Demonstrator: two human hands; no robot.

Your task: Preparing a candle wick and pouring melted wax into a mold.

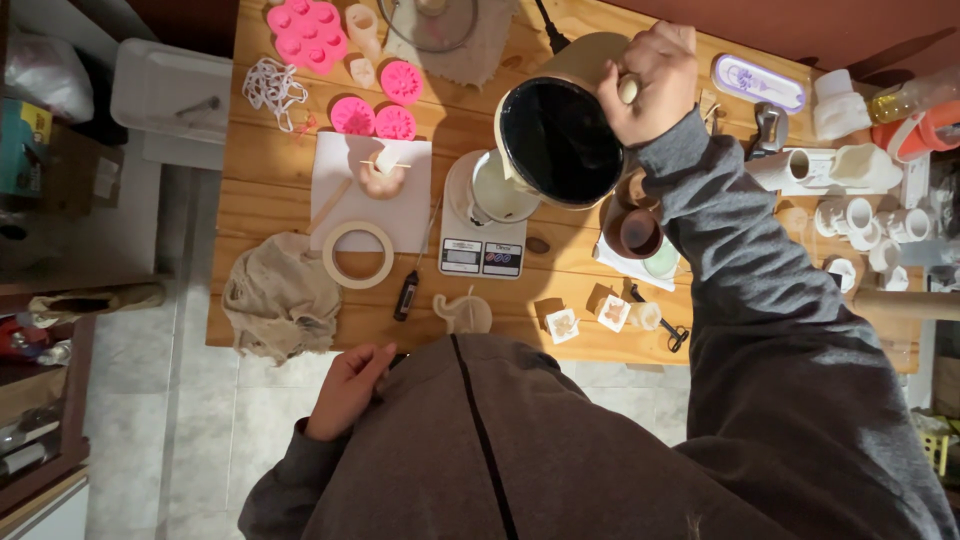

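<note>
Left hand [347, 388] idle at table [262, 190] edge, fingers loose, empty; right hand [648, 80] clamped on pot [560, 130] handle, pot tilted mouth-down over cup [500, 190] on scale [482, 245]

The wooden counter [270, 200] carries a digital scale [483, 245] near its middle. A sheet of white paper [400, 215] lies to the scale's left. A roll of tape [358, 254] overlaps the paper's lower edge. A crumpled cloth [280, 295] lies at the near left corner. Pink moulds [308, 30] lie at the far left. A thermometer [406, 295] lies below the paper. White cups [860, 215] cluster at the right end.
</note>
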